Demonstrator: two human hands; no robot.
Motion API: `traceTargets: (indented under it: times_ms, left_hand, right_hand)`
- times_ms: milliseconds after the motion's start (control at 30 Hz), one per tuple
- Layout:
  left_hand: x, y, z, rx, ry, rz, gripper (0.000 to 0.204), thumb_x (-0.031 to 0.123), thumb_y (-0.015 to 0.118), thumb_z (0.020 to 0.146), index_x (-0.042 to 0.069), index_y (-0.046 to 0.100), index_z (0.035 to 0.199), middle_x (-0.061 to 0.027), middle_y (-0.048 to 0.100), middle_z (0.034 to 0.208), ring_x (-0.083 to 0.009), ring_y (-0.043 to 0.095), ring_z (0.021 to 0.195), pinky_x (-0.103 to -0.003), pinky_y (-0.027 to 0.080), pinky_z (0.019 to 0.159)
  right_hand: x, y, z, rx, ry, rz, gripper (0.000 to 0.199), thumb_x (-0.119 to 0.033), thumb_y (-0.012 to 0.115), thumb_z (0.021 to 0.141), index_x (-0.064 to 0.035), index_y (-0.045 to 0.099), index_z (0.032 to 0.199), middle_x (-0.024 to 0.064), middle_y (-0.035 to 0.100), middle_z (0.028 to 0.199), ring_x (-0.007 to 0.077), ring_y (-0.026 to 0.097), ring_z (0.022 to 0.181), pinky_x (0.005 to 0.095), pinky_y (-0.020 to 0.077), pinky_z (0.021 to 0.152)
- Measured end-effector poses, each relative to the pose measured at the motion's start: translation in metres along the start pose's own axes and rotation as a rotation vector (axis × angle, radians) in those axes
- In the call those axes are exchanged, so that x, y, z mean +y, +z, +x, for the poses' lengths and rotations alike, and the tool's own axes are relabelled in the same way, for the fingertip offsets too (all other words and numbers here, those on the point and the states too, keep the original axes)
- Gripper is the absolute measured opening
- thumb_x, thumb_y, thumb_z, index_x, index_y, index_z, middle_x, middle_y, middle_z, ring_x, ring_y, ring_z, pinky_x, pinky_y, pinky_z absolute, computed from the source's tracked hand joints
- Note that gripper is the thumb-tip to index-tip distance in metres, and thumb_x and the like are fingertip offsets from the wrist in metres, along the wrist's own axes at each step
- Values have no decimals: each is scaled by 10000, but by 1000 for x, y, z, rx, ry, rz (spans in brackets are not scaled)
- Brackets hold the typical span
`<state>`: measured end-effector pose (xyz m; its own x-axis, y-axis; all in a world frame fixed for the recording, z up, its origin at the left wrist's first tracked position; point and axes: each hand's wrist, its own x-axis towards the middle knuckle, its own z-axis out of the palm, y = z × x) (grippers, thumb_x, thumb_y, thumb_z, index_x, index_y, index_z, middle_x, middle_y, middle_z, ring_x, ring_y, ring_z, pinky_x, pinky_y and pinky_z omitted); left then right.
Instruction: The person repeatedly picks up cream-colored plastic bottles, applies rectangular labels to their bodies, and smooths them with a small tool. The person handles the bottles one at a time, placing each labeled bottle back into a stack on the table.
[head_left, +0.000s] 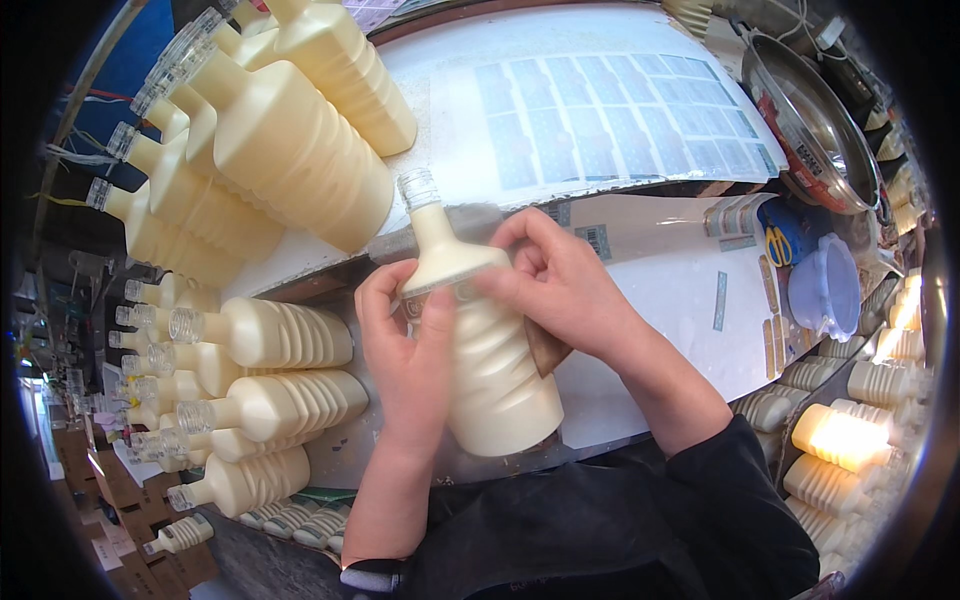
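Note:
A cream ridged bottle (500,375) with a clear threaded neck leans between my hands, its base toward me. My left hand (400,350) grips the left side of its shoulder, thumb across the front. My right hand (560,280) is closed at the right side of the shoulder, its thumb blurred against the front. A narrow patterned label strip (440,292) lies across the shoulder between my thumbs; its right end is hidden by the right thumb. A brown wedge-like piece (545,348) shows beside the bottle, below my right wrist.
Cream bottles (300,150) stand at the upper left, and several more (290,333) lie stacked below them. A label sheet (620,115) covers the raised board. To the right are yellow-handled scissors (778,247), a pale bucket (825,290) and a metal pan (810,120). More bottles (825,480) line the lower right.

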<state>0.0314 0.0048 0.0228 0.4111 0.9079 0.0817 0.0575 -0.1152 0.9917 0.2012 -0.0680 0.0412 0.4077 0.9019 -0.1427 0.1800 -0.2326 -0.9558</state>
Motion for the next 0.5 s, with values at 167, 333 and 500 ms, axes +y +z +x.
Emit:
traceTargets:
  times_ms: [167,333,500]
  left_hand:
    - [-4,0,1,0,6,-22,397,161,694,974,-17,527,1287,-113,507,1284,-190,530,1170,-348,449,1029]
    - [-4,1,0,15,34,24,396,155,688,970,-18,535,1292,-115,513,1278,-198,533,1169,-351,449,1025]
    - [-3,2,0,16,32,19,395,163,680,973,-17,543,1296,-119,515,1281,-203,537,1165,-351,452,1014]
  right_hand:
    - [-14,4,-6,44,-55,-207,420,-340,755,892,-29,580,1115,52,598,762,163,578,684,324,471,632]
    - [17,-5,6,-127,-6,388,303,-250,689,982,-37,579,1166,-40,573,809,27,522,720,219,428,624]
    - [14,0,2,-97,-54,211,288,-246,662,1010,-32,590,1188,-60,547,801,9,507,728,192,428,646]
